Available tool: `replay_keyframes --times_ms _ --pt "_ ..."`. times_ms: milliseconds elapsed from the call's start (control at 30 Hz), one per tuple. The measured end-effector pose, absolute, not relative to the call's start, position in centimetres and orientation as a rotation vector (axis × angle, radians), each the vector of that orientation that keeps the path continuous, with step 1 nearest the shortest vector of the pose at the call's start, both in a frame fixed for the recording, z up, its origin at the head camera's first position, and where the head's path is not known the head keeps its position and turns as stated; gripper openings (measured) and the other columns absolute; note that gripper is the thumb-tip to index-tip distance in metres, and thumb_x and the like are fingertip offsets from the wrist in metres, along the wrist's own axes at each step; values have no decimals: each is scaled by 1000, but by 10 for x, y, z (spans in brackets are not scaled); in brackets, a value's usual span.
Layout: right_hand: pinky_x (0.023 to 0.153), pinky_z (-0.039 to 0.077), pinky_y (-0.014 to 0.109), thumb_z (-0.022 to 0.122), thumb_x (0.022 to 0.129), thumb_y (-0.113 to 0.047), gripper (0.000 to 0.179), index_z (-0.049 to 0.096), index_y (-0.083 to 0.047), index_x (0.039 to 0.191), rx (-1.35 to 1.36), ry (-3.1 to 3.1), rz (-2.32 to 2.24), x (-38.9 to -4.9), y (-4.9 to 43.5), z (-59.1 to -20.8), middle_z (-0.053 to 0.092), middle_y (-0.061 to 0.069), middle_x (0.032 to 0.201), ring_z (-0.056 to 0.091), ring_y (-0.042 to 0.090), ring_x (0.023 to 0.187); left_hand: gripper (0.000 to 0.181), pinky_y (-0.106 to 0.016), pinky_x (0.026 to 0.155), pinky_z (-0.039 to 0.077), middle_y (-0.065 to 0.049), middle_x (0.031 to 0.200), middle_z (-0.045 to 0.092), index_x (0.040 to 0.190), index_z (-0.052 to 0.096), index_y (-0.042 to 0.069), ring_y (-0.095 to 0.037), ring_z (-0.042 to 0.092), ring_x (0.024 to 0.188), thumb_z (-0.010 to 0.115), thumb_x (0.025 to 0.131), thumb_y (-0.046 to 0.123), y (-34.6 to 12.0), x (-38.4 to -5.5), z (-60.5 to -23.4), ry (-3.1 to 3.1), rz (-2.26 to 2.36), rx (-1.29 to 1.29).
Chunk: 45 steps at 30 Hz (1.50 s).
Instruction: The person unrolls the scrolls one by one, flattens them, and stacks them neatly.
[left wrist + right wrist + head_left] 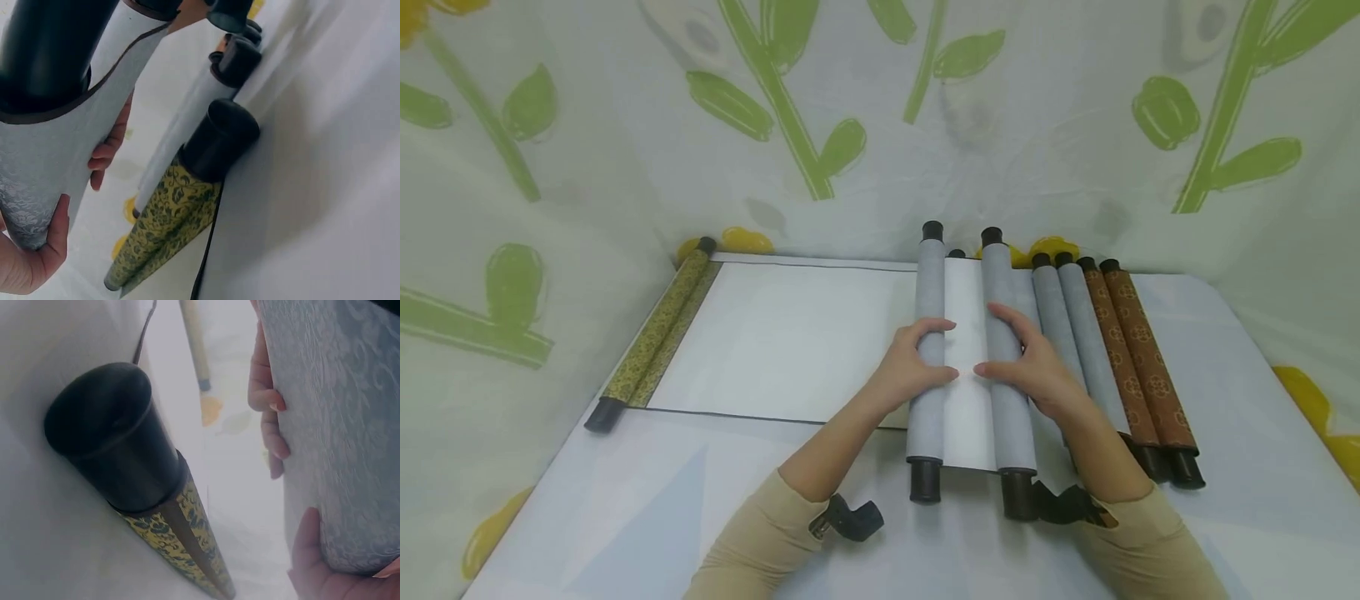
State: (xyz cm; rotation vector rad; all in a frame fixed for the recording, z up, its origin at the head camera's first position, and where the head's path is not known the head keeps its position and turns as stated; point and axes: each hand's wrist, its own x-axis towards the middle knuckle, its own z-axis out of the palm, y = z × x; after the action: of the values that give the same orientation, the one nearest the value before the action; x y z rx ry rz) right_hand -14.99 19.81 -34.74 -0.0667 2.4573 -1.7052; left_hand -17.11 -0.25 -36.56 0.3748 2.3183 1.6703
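Observation:
A partly rolled grey scroll point(967, 417) with black roller ends is held up by both hands in the head view, a strip of white paper showing between its two rollers. My left hand point(910, 367) grips the left roller point(931, 283), thumb and fingers curved round it. The right roller point(997, 283) is gripped by my right hand point(1037, 367). In the left wrist view, fingers wrap the grey patterned backing point(50, 169). Behind and below lies an unrolled scroll with yellow-green patterned backing point(658, 325) and white paper point(790, 333); its right roller is largely hidden in the head view.
Right of the hands, rolled grey scrolls point(1063, 325) and brown patterned scrolls point(1150, 358) lie side by side on the white table point(1262, 467). A white curtain with green plant prints point(1000, 150) hangs behind. Black wrist devices point(853, 521) are worn at the sleeves.

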Motion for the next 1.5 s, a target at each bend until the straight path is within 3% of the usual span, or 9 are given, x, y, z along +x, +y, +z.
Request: replay_keyframes --times_ms 233,333,467,600,700,1100,1333,1500 --pt "106 19 58 63 79 6 83 25 -13 150 -80 2394 -1734 -150 201 -344 10 17 156 14 36 137 56 -41 76 46 -16 132 42 127 57 21 -30 45 106 57 74 3 -8 -172 -363 2294 1717 380" --pt "103 23 56 58 78 8 82 25 -13 150 -61 2394 -1733 -151 203 -344 11 19 155 16 37 134 55 -41 75 45 -16 132 42 127 58 21 -30 44 106 55 75 4 -9 -173 -363 2317 1714 355" --pt "99 28 56 62 79 3 82 25 -14 150 -49 2469 -1676 -152 203 -344 16 21 153 23 38 130 53 -44 78 46 -16 131 40 128 57 26 -31 44 108 61 78 9 -8 -174 -365 2361 1670 292" --pt "104 25 60 77 75 -10 90 27 -15 149 -34 2569 -1551 -153 201 -344 19 18 154 24 39 134 56 -49 87 44 -14 134 39 128 57 28 -31 44 114 75 77 19 -9 -174 -366 2396 1648 277" --pt "105 24 61 80 73 -11 93 28 -15 149 -38 2595 -1516 -154 199 -342 21 17 154 24 39 135 59 -50 90 43 -13 134 40 129 56 28 -30 44 116 79 75 21 -10 -174 -366 2418 1632 274" --pt "104 21 63 69 73 5 89 27 -15 149 -42 2562 -1501 -154 200 -338 16 20 155 22 42 134 58 -51 80 45 -19 129 38 135 51 28 -35 44 110 62 82 8 -14 -174 -363 2451 1554 292" --pt "104 20 58 57 76 9 80 30 -11 148 -64 2492 -1549 -154 207 -335 13 19 156 17 37 135 57 -45 76 43 -20 129 37 134 55 26 -34 42 110 52 81 5 -19 -174 -361 2425 1586 288" --pt "107 16 61 70 77 1 81 32 -11 147 -43 2543 -1520 -154 207 -334 17 18 155 15 38 139 54 -46 79 43 -20 130 36 134 54 26 -35 43 112 58 83 9 -21 -174 -361 2435 1616 281"
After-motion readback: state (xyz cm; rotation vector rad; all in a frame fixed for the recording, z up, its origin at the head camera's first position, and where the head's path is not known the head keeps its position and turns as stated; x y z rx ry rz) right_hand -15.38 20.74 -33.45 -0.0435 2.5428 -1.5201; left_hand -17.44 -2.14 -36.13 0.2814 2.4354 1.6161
